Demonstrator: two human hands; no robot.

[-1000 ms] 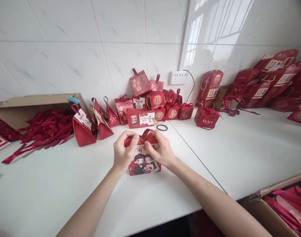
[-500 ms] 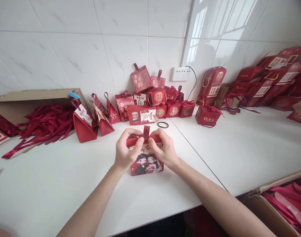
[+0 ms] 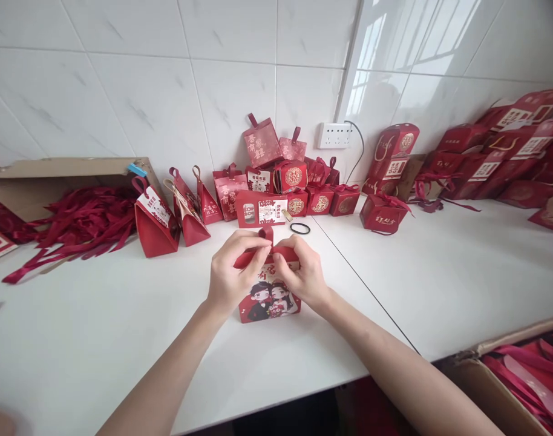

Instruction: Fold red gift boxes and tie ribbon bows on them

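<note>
A red gift box (image 3: 271, 301) with a cartoon bride and groom printed on its front stands upright on the white table before me. At its top edge my left hand (image 3: 235, 270) is closed, thumb and forefinger pinching the dark red ribbon strap (image 3: 266, 234), which curls over into a loop. My right hand (image 3: 302, 270) grips the top edge of the same box on its right side, thumb on the front face. Its other fingers are partly hidden behind the box.
Finished-looking red boxes (image 3: 319, 200) crowd the wall, with a black ring (image 3: 300, 228) in front of them. Left is a cardboard carton (image 3: 72, 168) spilling red ribbons (image 3: 83, 233). More boxes (image 3: 485, 166) are stacked right. An open carton (image 3: 458, 363) sits at lower right.
The strap stood straight up before; now it is bent into a loop. My left thumb and forefinger have moved up and inward onto it. My right hand stays on the box's top edge.
</note>
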